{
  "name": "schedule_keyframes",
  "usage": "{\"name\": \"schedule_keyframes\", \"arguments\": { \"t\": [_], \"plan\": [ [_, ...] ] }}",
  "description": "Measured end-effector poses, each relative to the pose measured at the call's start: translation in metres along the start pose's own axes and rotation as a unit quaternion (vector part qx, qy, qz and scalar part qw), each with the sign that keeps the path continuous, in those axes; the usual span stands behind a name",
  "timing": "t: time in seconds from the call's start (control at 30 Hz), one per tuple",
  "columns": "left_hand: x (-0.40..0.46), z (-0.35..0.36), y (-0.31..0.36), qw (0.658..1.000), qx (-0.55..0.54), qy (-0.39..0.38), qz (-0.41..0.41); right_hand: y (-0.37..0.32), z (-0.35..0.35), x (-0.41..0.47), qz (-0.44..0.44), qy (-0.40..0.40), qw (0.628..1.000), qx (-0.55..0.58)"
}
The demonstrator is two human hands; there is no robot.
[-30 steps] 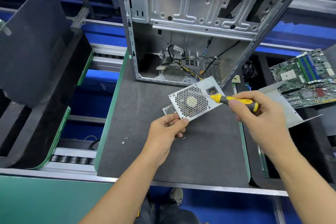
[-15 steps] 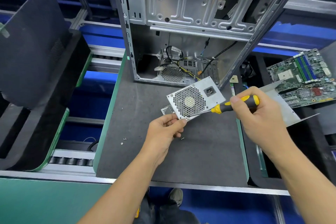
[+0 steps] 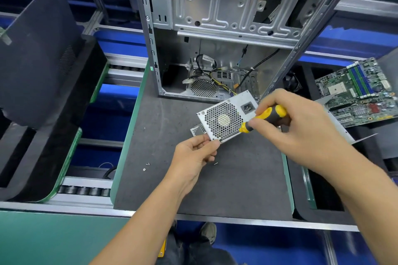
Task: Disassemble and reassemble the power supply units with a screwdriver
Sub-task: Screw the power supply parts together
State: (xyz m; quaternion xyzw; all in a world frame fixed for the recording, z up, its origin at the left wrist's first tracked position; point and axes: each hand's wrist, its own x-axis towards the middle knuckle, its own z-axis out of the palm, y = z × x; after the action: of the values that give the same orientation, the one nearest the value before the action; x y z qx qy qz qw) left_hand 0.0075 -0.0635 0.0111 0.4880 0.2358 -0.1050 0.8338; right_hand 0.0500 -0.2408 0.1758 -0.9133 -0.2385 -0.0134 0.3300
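A silver power supply unit [image 3: 224, 118] with a honeycomb fan grille and a black socket stands tilted on the grey foam mat [image 3: 237, 174]. My left hand [image 3: 195, 155] pinches its lower left corner. My right hand [image 3: 301, 131] grips a yellow and black screwdriver [image 3: 263, 118]. Its shaft slants down to the left, and the tip meets the unit's lower corner beside my left fingers. A second power supply [image 3: 202, 86] sits inside the open metal computer case [image 3: 226, 28] behind.
Loose screws [image 3: 146, 166] and one more screw [image 3: 215, 163] lie on the mat. A green motherboard [image 3: 361, 90] rests at the right, with a metal side panel [image 3: 336, 122] under my right hand. Black foam trays [image 3: 38, 84] stand at the left.
My right hand swung the screwdriver down from the unit's top edge, so its tip now sits at the lower corner. My left hand keeps its hold there.
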Motion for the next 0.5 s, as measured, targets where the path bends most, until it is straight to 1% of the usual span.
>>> {"name": "schedule_keyframes", "arguments": {
  "t": [0.07, 0.1, 0.17, 0.2, 0.23, 0.27, 0.33, 0.4, 0.47, 0.5],
  "plan": [
    [-0.001, 0.000, 0.001, 1.000, -0.003, -0.005, -0.003, -0.016, -0.004, 0.010, -0.081, -0.045, 0.992, -0.082],
    [-0.001, 0.000, 0.001, 1.000, -0.005, -0.004, -0.002, -0.025, -0.003, 0.015, -0.102, -0.075, 0.981, -0.145],
    [-0.002, 0.001, 0.002, 1.000, -0.009, 0.003, 0.001, -0.043, 0.000, 0.027, -0.089, -0.123, 0.946, -0.285],
    [-0.002, 0.002, 0.002, 1.000, -0.010, 0.004, 0.003, -0.050, 0.001, 0.032, -0.081, -0.135, 0.933, -0.324],
    [-0.003, 0.003, 0.002, 1.000, -0.011, 0.006, 0.003, -0.057, 0.001, 0.034, -0.090, -0.149, 0.927, -0.333],
    [-0.003, 0.004, 0.003, 1.000, -0.011, 0.008, 0.003, -0.060, 0.000, 0.037, -0.122, -0.165, 0.920, -0.334],
    [-0.003, 0.005, 0.004, 1.000, -0.012, 0.015, 0.003, -0.063, -0.002, 0.041, -0.196, -0.209, 0.888, -0.360],
    [-0.002, 0.006, 0.007, 1.000, -0.014, 0.018, 0.002, -0.065, -0.003, 0.045, -0.196, -0.237, 0.862, -0.403],
    [-0.001, 0.005, 0.008, 1.000, -0.011, 0.013, 0.003, -0.069, 0.001, 0.046, -0.168, -0.226, 0.851, -0.444],
    [-0.001, 0.005, 0.009, 1.000, -0.008, 0.010, 0.005, -0.068, 0.002, 0.046, -0.139, -0.223, 0.849, -0.458]
  ]
}}
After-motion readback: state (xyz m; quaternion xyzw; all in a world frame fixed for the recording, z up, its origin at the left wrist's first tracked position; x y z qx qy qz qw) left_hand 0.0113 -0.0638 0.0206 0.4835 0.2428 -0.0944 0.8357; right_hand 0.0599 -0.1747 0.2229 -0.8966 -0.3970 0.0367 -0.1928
